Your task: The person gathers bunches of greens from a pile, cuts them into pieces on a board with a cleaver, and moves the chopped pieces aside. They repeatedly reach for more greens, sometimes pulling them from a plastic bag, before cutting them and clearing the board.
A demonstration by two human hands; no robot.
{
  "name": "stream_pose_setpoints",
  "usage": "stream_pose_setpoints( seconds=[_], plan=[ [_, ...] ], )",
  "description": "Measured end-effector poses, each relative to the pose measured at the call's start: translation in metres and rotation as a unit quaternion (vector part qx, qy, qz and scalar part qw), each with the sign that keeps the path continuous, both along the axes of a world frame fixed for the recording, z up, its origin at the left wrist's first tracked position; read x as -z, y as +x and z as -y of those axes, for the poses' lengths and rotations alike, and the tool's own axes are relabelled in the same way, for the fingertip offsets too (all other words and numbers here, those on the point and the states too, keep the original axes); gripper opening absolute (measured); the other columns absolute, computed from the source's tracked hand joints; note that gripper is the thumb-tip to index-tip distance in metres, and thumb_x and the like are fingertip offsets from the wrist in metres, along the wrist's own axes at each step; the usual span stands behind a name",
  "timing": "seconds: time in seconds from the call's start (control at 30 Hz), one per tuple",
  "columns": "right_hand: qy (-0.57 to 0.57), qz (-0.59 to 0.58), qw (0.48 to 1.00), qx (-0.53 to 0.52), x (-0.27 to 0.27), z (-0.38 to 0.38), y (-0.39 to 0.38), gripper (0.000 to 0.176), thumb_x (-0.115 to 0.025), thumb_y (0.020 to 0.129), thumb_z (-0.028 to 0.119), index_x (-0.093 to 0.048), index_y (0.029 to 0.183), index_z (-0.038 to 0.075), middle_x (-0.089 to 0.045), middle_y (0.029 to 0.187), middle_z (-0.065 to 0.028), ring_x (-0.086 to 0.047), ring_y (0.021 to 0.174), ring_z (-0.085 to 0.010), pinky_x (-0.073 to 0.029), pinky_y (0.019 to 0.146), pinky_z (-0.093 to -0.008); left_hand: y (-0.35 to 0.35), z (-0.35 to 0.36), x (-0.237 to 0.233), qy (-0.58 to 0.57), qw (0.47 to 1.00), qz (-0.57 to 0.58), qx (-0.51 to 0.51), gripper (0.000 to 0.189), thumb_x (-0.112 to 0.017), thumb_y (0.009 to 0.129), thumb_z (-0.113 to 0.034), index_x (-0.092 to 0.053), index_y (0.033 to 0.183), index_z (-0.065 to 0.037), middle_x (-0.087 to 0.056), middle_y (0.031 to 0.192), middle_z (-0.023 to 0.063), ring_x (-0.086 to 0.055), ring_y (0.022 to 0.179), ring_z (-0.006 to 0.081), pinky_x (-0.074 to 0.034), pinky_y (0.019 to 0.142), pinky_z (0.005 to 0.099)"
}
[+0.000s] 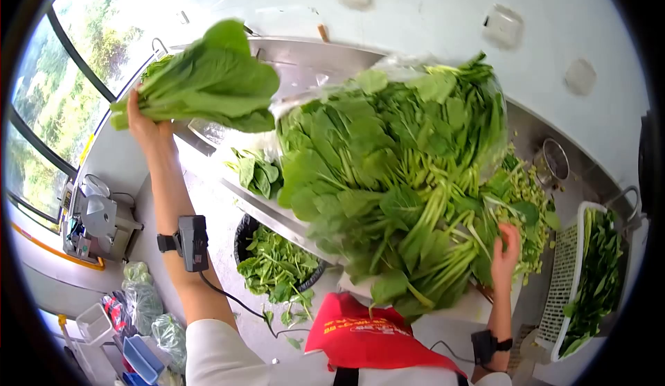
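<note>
At the upper left, my left hand (144, 119) is closed around the stem end of a bunch of leafy greens (215, 81), lifted with its broad leaves pointing right. My right hand (506, 253) is beside the right edge of a big heap of leafy greens (388, 157); its fingers are loosely curled and apart, with nothing visible in them. The heap lies partly on clear plastic, many pale stems pointing right. Cut stem pieces (528, 209) are scattered beyond my right hand. A small bunch of greens (255, 171) lies left of the heap.
A black-lined bin (244, 237) with loose leaves stands below the counter. On the right are a white plastic basket (562, 275) of greens and a metal strainer cup (552, 161). A steel machine (104, 223), bagged greens (142, 303) and a blue crate (143, 360) are at left.
</note>
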State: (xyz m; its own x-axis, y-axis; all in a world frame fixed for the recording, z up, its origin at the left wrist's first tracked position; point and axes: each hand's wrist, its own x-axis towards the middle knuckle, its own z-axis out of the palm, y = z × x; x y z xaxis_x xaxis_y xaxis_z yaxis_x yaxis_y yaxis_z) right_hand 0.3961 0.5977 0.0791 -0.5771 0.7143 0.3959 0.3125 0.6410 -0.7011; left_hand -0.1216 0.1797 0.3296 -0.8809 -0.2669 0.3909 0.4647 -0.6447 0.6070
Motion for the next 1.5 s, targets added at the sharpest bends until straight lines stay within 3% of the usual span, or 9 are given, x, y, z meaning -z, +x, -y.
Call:
stream_pose_setpoints(
  seconds=[0.1,0.47,0.57,0.7,0.77,0.9,0.97,1.27,1.5],
  plan=[
    [-0.031,-0.043,0.998,0.013,0.007,0.004,0.002,0.019,-0.046,0.093,0.000,-0.057,0.108,0.004,-0.057,0.107,-0.0086,-0.057,0.093,-0.0189,-0.045,0.081,-0.0285,-0.071,0.038,0.040,0.031,0.996,0.058,-0.063,0.027,-0.057,0.091,-0.022,-0.055,0.107,0.000,-0.058,0.106,0.0145,-0.059,0.101,0.0286,-0.052,0.086,0.0464],
    [-0.118,0.058,0.986,0.107,-0.002,0.058,-0.037,0.011,-0.045,0.095,0.001,-0.055,0.098,0.000,-0.054,0.088,-0.0090,-0.051,0.079,-0.0173,-0.043,0.076,-0.0352,-0.258,-0.033,0.187,0.193,0.955,0.225,0.010,0.035,-0.065,0.085,-0.017,-0.051,0.111,0.002,-0.059,0.109,0.0162,-0.060,0.097,0.0326,-0.053,0.084,0.0494],
    [-0.112,0.073,0.982,0.131,-0.002,0.065,-0.043,0.009,-0.046,0.092,0.000,-0.054,0.094,0.000,-0.055,0.082,-0.0044,-0.052,0.076,-0.0125,-0.042,0.073,-0.0257,-0.287,-0.027,0.230,0.215,0.952,0.216,0.040,0.035,-0.064,0.086,-0.019,-0.051,0.112,0.001,-0.058,0.111,0.0162,-0.060,0.099,0.0332,-0.052,0.085,0.0506],
    [-0.112,0.103,0.982,0.114,-0.011,0.066,-0.053,0.012,-0.042,0.095,0.000,-0.055,0.096,-0.001,-0.053,0.084,-0.0089,-0.051,0.076,-0.0170,-0.042,0.075,-0.0310,-0.295,0.032,0.217,0.111,0.963,0.241,0.044,0.029,-0.063,0.087,-0.023,-0.055,0.104,-0.002,-0.060,0.109,0.0160,-0.060,0.097,0.0326,-0.051,0.087,0.0488],
    [-0.108,0.105,0.982,0.110,-0.010,0.062,-0.063,0.013,-0.042,0.095,-0.001,-0.054,0.095,-0.001,-0.053,0.084,-0.0086,-0.051,0.076,-0.0169,-0.042,0.074,-0.0302,-0.317,0.093,0.208,0.030,0.965,0.205,0.160,0.032,-0.063,0.087,-0.025,-0.058,0.108,-0.001,-0.062,0.107,0.0162,-0.061,0.098,0.0317,-0.049,0.091,0.0493],
    [-0.112,0.109,0.983,0.094,-0.004,0.052,-0.091,0.011,-0.044,0.097,0.003,-0.055,0.095,-0.001,-0.054,0.083,-0.0081,-0.051,0.076,-0.0167,-0.043,0.074,-0.0307,-0.263,0.128,0.121,-0.138,0.939,0.241,0.204,0.029,-0.062,0.088,-0.021,-0.059,0.102,0.004,-0.065,0.095,0.0158,-0.066,0.083,0.0257,-0.056,0.077,0.0385],
    [-0.115,0.094,0.986,0.072,0.001,0.051,-0.101,0.012,-0.046,0.097,0.006,-0.057,0.099,0.000,-0.056,0.086,-0.0085,-0.054,0.078,-0.0177,-0.045,0.074,-0.0325,-0.243,0.137,0.116,-0.187,0.923,0.266,0.205,0.028,-0.062,0.087,-0.018,-0.058,0.104,0.004,-0.065,0.096,0.0165,-0.066,0.083,0.0263,-0.057,0.075,0.0385],
    [-0.095,0.120,0.987,0.046,-0.012,0.055,-0.099,0.014,-0.046,0.097,0.006,-0.059,0.098,0.002,-0.058,0.087,-0.0086,-0.056,0.079,-0.0200,-0.047,0.072,-0.0355,-0.233,0.176,0.213,-0.225,0.887,0.359,0.183,0.017,-0.061,0.087,-0.018,-0.059,0.096,-0.004,-0.066,0.078,0.0134,-0.067,0.066,0.0238,-0.060,0.062,0.0401],
    [-0.076,0.137,0.985,0.078,-0.009,0.062,-0.078,0.012,-0.047,0.094,-0.001,-0.058,0.096,0.002,-0.057,0.083,-0.0046,-0.054,0.075,-0.0141,-0.044,0.072,-0.0274,-0.222,0.181,0.214,-0.266,0.874,0.336,0.230,0.021,-0.059,0.087,-0.018,-0.056,0.101,-0.003,-0.065,0.082,0.0149,-0.067,0.068,0.0255,-0.059,0.061,0.0380]
  ],
)
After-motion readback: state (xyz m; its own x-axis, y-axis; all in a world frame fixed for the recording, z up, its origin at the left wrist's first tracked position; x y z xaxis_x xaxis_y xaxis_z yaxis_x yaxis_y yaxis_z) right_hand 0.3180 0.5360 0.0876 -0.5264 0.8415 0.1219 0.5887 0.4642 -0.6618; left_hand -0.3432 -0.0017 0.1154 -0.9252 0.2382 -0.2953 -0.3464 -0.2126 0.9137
